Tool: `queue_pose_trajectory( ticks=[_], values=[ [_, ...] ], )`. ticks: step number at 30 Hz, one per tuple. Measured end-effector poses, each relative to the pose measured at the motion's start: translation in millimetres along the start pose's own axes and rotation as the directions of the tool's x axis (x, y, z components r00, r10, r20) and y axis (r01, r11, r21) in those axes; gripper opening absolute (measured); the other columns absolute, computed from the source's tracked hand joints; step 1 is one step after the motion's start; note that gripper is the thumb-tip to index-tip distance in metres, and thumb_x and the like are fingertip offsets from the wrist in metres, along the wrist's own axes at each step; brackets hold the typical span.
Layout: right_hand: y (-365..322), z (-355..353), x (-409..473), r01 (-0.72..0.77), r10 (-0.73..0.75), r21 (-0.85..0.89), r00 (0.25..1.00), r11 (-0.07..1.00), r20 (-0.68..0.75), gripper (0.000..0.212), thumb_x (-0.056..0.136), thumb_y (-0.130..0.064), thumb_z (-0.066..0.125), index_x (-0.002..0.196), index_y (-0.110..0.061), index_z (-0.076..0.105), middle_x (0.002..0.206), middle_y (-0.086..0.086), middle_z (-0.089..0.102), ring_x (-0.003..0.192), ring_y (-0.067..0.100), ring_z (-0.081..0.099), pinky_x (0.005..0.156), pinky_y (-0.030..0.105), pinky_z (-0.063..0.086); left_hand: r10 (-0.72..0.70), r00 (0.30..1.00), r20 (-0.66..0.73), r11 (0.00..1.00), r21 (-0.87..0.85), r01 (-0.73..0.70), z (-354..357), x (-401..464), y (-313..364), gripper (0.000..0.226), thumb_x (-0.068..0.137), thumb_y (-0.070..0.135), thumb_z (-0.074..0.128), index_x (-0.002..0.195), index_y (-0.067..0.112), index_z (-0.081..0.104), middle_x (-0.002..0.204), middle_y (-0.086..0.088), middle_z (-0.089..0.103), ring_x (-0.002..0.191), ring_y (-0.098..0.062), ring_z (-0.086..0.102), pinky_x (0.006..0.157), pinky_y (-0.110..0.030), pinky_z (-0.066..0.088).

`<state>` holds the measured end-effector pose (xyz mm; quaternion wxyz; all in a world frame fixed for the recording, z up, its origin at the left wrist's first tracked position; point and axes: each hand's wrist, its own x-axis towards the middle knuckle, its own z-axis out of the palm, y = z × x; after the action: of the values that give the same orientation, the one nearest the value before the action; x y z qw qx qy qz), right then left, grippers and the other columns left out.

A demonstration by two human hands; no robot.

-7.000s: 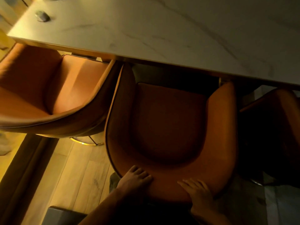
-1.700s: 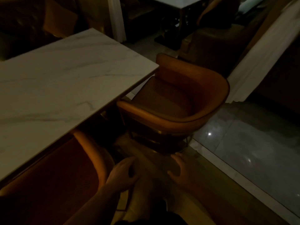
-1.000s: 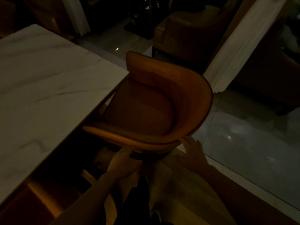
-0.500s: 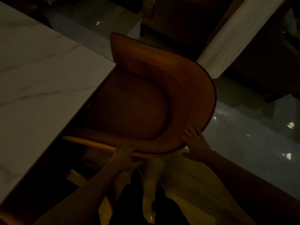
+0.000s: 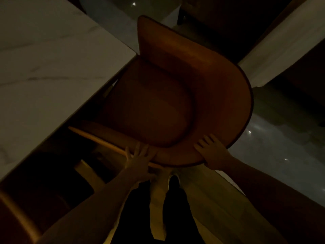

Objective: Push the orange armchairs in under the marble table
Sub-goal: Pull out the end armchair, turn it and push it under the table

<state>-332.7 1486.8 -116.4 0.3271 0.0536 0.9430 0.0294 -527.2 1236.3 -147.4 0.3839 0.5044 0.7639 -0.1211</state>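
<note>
An orange armchair (image 5: 177, 95) stands at the corner of the marble table (image 5: 44, 67), its seat front tucked just under the table's edge. My left hand (image 5: 139, 159) lies flat on the near armrest rim, fingers spread. My right hand (image 5: 212, 152) presses on the curved back rim at the right, fingers over the top edge. A second orange armchair (image 5: 15, 213) shows at the bottom left, mostly under the table.
The room is dim. My legs and shoe (image 5: 173, 180) stand on the wooden floor right behind the chair. A glossy tiled floor (image 5: 274, 147) spreads to the right. A pale curtain (image 5: 281, 44) hangs at the upper right, with dark furniture behind it.
Since a second ago I have stepped closer to the chair. Both hands went from reaching towards its rim to resting on it, and the chair sits nearer the table's edge.
</note>
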Motion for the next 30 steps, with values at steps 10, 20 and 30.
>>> queue_pose_trajectory(
  ticks=[10, 20, 30],
  values=[
    [5.6, -11.5, 5.3, 0.111, -0.097, -0.143, 0.991, 0.984, 0.096, 0.083, 0.086, -0.046, 0.058, 0.149, -0.011, 0.016, 0.147, 0.024, 0.033, 0.131, 0.043, 0.034, 0.112, 0.062, 0.014, -0.097, 0.992, -0.087, 0.994, -0.057, 0.092, 9.9, 23.2, 56.7, 0.113, 0.071, 0.085, 0.044, 0.153, 0.026, -0.006, 0.162, -0.002, -0.004, 0.144, -0.036, -0.018, 0.100, -0.076, -0.015],
    [5.3, -8.1, 11.6, 0.126, -0.106, -0.178, 0.987, 0.976, 0.117, 0.086, 0.082, -0.060, 0.054, 0.143, -0.006, 0.025, 0.135, 0.026, 0.046, 0.119, 0.043, 0.045, 0.106, 0.059, 0.024, -0.016, 0.990, -0.141, 0.997, -0.074, 0.005, 9.3, 57.1, 103.7, 0.128, 0.054, 0.095, 0.047, 0.152, 0.025, 0.005, 0.159, -0.005, 0.017, 0.146, -0.035, 0.007, 0.105, -0.073, -0.004],
    [5.6, -10.3, 8.7, 0.147, -0.133, -0.192, 0.987, 0.970, 0.088, 0.087, 0.086, -0.065, 0.046, 0.144, -0.005, 0.025, 0.134, 0.024, 0.048, 0.118, 0.042, 0.046, 0.104, 0.056, 0.028, -0.030, 0.956, -0.293, 0.995, -0.096, 0.002, 18.8, 60.4, 104.0, 0.100, 0.064, 0.080, 0.056, 0.145, 0.030, 0.025, 0.145, 0.003, 0.040, 0.135, -0.025, 0.032, 0.110, -0.063, 0.004]
  ],
)
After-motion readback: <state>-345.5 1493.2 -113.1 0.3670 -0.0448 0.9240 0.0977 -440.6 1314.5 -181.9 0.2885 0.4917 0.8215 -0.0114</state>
